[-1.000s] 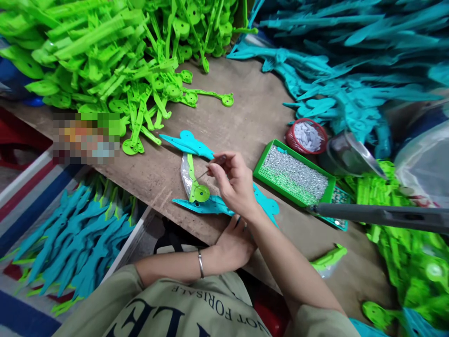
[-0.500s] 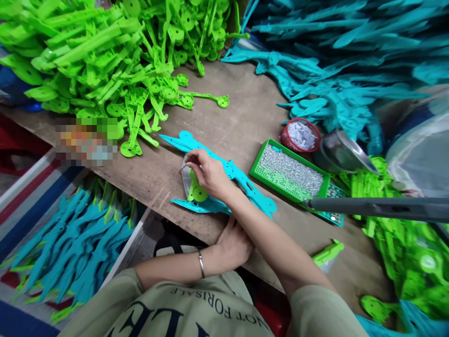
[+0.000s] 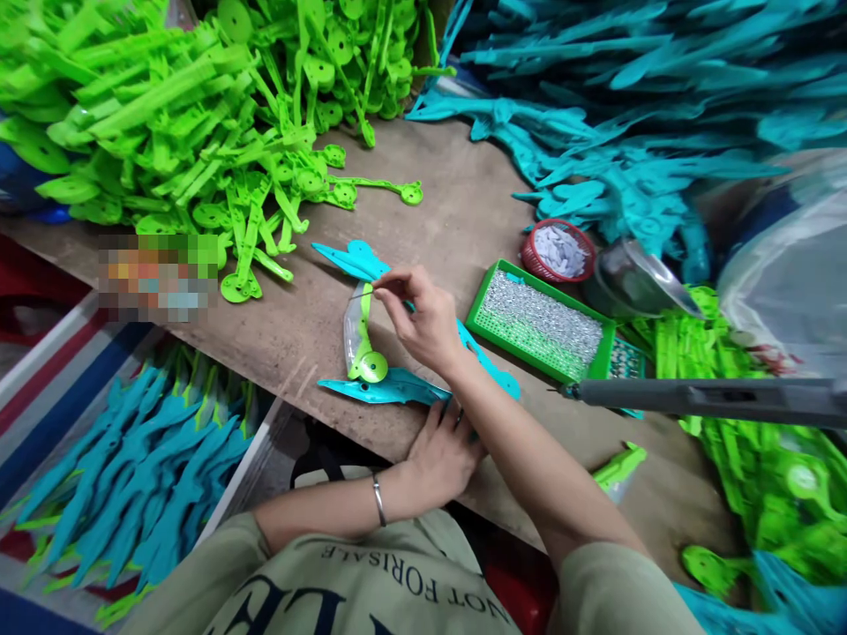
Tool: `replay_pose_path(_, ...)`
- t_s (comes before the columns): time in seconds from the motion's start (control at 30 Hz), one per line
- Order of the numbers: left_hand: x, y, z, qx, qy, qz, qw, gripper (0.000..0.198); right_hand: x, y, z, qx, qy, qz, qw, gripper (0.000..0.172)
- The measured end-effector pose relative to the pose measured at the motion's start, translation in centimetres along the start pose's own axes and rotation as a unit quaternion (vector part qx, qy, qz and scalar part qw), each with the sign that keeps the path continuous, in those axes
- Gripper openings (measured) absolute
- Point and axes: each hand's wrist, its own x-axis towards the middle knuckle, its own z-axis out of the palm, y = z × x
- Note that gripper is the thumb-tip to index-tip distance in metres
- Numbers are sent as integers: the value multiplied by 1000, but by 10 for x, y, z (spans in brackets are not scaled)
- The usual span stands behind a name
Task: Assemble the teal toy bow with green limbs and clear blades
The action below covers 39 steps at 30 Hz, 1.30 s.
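Note:
My right hand [image 3: 423, 322] is pinched shut on a thin metal pin [image 3: 363, 294], its tip over the top of a green plastic arm [image 3: 363, 339]. That arm lies on a curved silver blade [image 3: 349, 333] between two teal plastic pieces [image 3: 387, 388]. My left hand [image 3: 442, 454] rests at the table's near edge with fingers flat on the lower teal piece; it wears a bracelet at the wrist.
A green tray of small metal pins [image 3: 539, 322] and a red basket of white bits [image 3: 557, 250] sit to the right. A grey tool [image 3: 701, 399] juts in from the right. Green parts [image 3: 165, 106] are heaped at back left, teal parts [image 3: 648, 115] at back right. A bin of teal pieces [image 3: 132, 467] stands below left.
My right hand went down to the blade's left end, then lifted back right and up with the pin pinched. The left hand's fingers spread out flatter on the teal piece.

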Motion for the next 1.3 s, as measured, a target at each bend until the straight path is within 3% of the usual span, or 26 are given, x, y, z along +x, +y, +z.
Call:
replay_pose_path(0.17, -1, 1, -3, 10, 46, -12, 999, 49, -10, 18, -37, -102, 144, 7, 984, 16)
replay_pose_path(0.3, 0, 1, 3, 18, 83, -15, 996, 40, -42, 47, -70, -217, 227, 5, 949, 21)
replay_pose_path(0.4, 0, 1, 6, 25, 87, -10, 996, 40, -71, 65, -82, -252, 264, 46, 930, 23)
replay_pose_path(0.5, 0, 0, 5, 33, 84, -11, 996, 39, -88, 81, -84, -256, 241, 112, 929, 26)
replay_pose_path(0.63, 0, -2, 1, 37, 70, -6, 997, 40, -85, 84, -78, -275, 183, 170, 928, 25)
replay_pose_path(0.73, -1, -4, -3, 27, 51, -4, 998, 43, -75, 54, -73, -319, 130, 189, 920, 24)
replay_pose_path(0.87, -2, -7, -9, 14, 12, -5, 1000, 42, -65, 4, -61, -370, -55, 295, 879, 26)
replay_pose_path(0.97, -1, -9, -10, 12, 1, -4, 1000, 37, -67, -8, -53, -377, -109, 356, 848, 34)
replay_pose_path(1.13, -2, -11, -9, 12, 17, 8, 1000, 34, -79, -3, -54, -352, -83, 370, 856, 30)
replay_pose_path(1.3, -2, -10, -11, 11, 26, 5, 1000, 32, -91, -27, -85, -284, -37, 320, 903, 35)
